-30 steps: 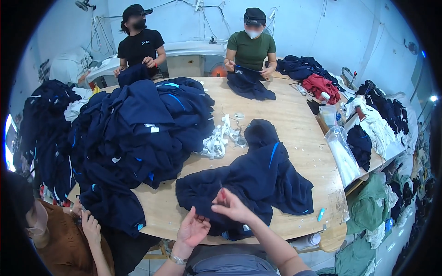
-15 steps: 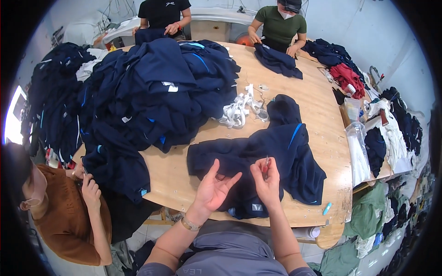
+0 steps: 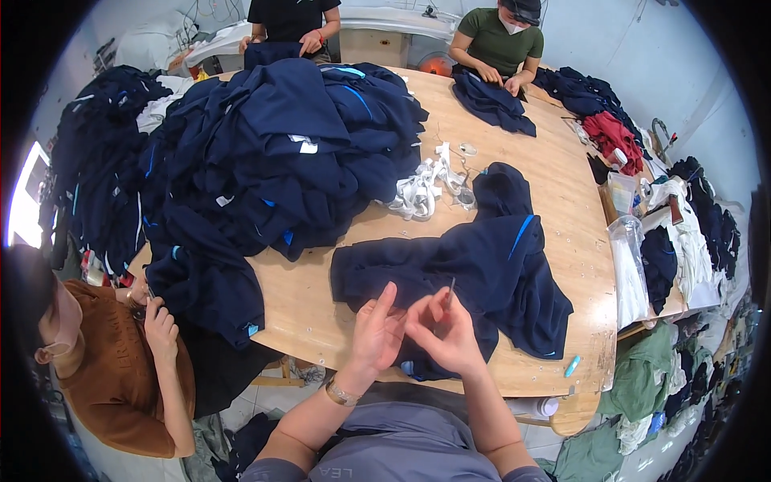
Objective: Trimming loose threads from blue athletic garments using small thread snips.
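A dark navy garment [image 3: 450,253] with a bright blue stripe lies spread on the table in front of me. Over its near part is my left hand [image 3: 379,331], palm up, thumb raised and fingers apart, holding nothing. Close beside it, my right hand [image 3: 446,333] is closed around a small pointed tool [image 3: 451,287]. Only the tool's thin dark tip sticks up past the fingers; the rest is hidden in the grip. The fingertips of both hands nearly meet, and whether they touch I cannot tell.
A big heap of navy garments [image 3: 265,153] covers the table's left. White strips [image 3: 422,189] lie beyond my garment, a turquoise marker-like stick [image 3: 572,366] at right. Co-workers handle garments at left and across the table. A side table [image 3: 691,304] holds clothes and bags.
My right hand has moved left and turned, coming close to my left hand; the tool's red part no longer shows. Across the table, the green-shirted person's hands have come together over their garment.
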